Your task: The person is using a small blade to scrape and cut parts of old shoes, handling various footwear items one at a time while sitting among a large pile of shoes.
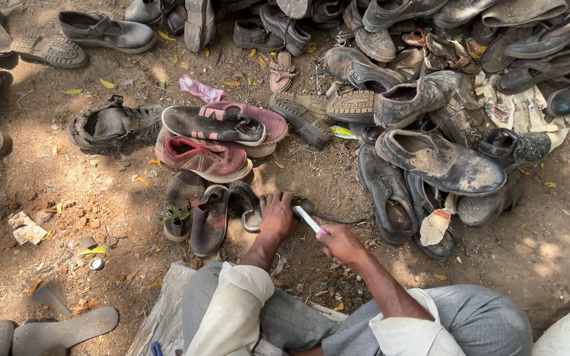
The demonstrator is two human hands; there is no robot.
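A worn dark sandal (252, 212) is being pressed to the dirt ground (67, 191) by the closed left hand (277, 216); a white tool (309, 219) is being gripped by the right hand (340, 242). Piled shoes (430, 158) are crowding the right edge; bare ground is lying left.

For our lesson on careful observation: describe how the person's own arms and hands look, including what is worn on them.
Both arms are bare from above the elbow down. The sleeves of a cream-white shirt are rolled up into thick folds on each arm. The left hand and right hand are bare, with no gloves; no watch, ring or bracelet can be seen.
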